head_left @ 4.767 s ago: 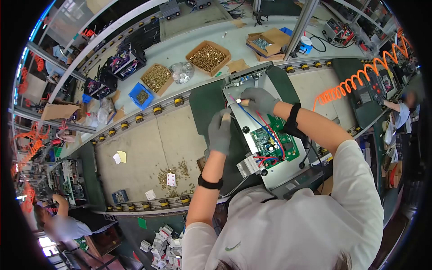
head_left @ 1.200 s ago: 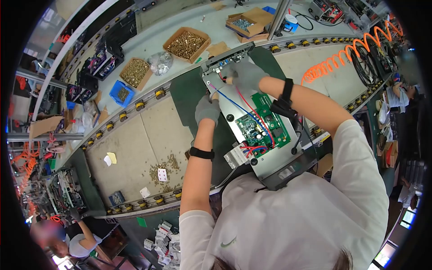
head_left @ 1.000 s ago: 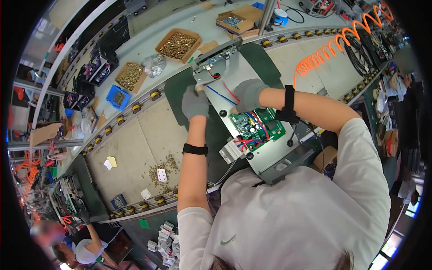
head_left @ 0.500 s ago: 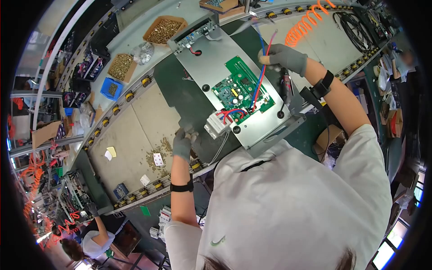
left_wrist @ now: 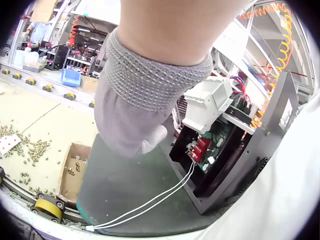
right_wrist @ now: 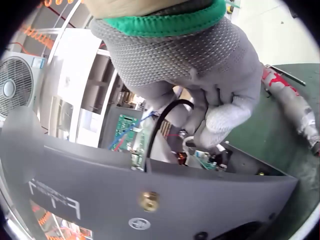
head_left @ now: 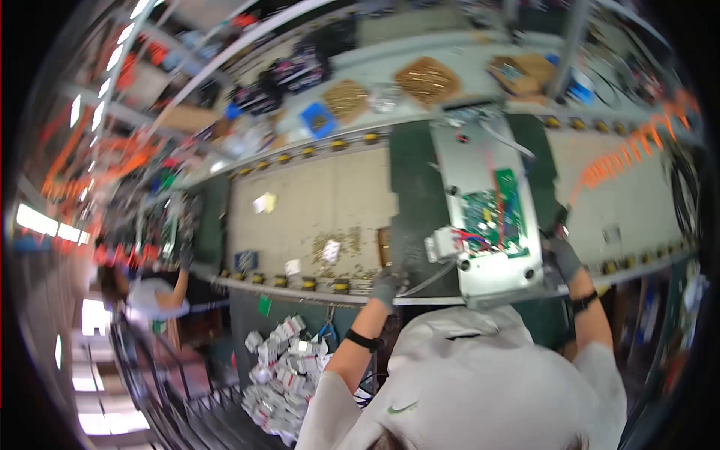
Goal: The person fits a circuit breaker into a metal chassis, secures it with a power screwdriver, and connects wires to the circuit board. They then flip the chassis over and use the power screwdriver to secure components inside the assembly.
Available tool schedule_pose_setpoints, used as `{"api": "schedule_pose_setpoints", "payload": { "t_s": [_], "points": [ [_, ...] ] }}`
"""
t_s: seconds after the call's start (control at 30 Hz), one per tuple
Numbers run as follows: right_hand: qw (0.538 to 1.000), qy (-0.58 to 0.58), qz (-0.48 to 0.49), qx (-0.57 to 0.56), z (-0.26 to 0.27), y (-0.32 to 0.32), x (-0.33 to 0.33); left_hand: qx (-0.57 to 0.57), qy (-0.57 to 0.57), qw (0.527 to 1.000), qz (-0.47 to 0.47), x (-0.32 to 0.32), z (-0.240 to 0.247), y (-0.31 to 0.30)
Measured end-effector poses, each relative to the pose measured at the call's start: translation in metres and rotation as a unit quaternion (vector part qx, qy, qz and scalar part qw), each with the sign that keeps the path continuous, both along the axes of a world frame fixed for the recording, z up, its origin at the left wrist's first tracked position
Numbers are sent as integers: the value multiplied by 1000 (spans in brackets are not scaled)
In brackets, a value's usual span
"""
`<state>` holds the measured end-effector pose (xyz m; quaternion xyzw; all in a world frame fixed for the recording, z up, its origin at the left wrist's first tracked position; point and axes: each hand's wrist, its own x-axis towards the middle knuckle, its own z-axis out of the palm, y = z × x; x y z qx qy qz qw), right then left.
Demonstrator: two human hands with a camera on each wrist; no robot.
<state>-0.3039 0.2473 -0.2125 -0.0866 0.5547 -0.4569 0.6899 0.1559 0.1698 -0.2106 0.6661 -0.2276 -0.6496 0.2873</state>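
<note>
A metal chassis lies on a dark green board, bearing a green circuit board with red and blue wires. A white plastic block is at its left side. My gloved left hand is at the table's front edge, beside the block. In the left wrist view, the left hand hangs above the green board with most fingers hidden; a pair of white wires runs below it. My gloved right hand curls its fingers round a black cable over the dark grey panel.
A red and grey tool lies right of the chassis. Loose brass screws and a playing card lie left. Boxes of screws stand along the back. White blocks are piled below. An orange coiled hose hangs right.
My left hand has left the chassis's far end for the front edge. My right hand has let go of the red and blue wires and moved down beside the chassis. The head view has swung.
</note>
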Motion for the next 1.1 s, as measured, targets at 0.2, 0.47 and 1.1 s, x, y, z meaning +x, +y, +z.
{"api": "schedule_pose_setpoints", "payload": {
  "t_s": [0.2,0.47,1.1],
  "points": [
    [958,167,-53,-227,45,-26,-27,-12,3,997,70,-40,53,3],
    [836,296,321,-332,152,-51,52,-339,-18,920,-198,-150,165,-6],
    [786,447,285,-319,140,-34,63,-364,-214,798,-430,-211,147,9]
  ]
}}
